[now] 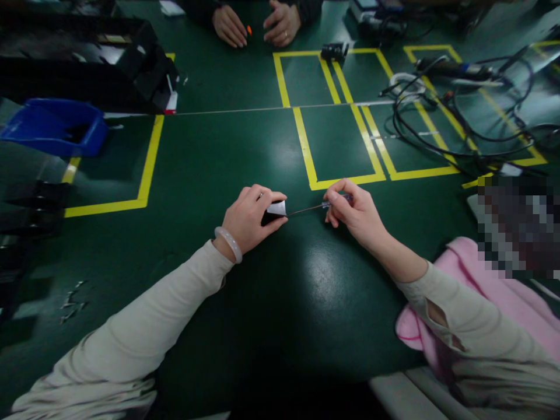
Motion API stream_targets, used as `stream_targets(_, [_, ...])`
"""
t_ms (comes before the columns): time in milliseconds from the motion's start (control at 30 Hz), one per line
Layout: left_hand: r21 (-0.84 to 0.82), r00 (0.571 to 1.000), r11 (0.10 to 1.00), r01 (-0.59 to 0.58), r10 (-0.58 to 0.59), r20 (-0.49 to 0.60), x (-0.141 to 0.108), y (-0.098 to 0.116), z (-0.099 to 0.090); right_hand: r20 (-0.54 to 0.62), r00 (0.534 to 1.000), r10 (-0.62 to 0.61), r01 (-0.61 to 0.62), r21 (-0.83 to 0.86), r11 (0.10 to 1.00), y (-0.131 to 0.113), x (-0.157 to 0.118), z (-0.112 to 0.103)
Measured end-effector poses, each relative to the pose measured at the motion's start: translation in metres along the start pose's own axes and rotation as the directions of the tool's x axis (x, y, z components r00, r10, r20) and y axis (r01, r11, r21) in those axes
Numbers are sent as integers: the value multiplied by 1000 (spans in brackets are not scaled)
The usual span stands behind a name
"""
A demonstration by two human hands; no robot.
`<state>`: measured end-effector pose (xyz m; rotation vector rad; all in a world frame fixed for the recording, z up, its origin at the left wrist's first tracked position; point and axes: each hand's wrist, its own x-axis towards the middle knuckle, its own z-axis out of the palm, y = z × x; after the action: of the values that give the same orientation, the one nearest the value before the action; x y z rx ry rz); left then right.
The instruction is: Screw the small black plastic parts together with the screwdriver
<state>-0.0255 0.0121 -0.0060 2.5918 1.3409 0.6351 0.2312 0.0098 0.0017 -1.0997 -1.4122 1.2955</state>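
Observation:
Near the middle of the green table [245,350], my left hand [249,217] grips a small black block with a pale, shiny face [276,208]. Its fingers wrap over the top and the thumb lies along the near side. My right hand [353,211] is closed around the handle of a thin-shafted screwdriver [306,209]. The shaft points left, and its tip meets the right-hand end of the block near my left thumb. Fingers hide much of the block and part of the handle.
Several loose screws [72,302] lie at the left. A blue bin [56,127] stands beyond, beside a black rack [83,64]. Tangled black cables [464,153] spread at the right, above a pink cloth [459,274]. Across the table are a co-worker's hands [282,23] and a small black part [335,51].

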Motion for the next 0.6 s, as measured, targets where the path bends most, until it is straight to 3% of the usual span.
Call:
stream_targets(200, [6,1000,1000,-9,9,-9,0,-1,0,1,999,-44,44,10,999,-2,-1,0])
stream_targets(600, [5,1000,1000,3,-3,1,0,0,-1,4,1000,-21,21,33,999,-2,0,1])
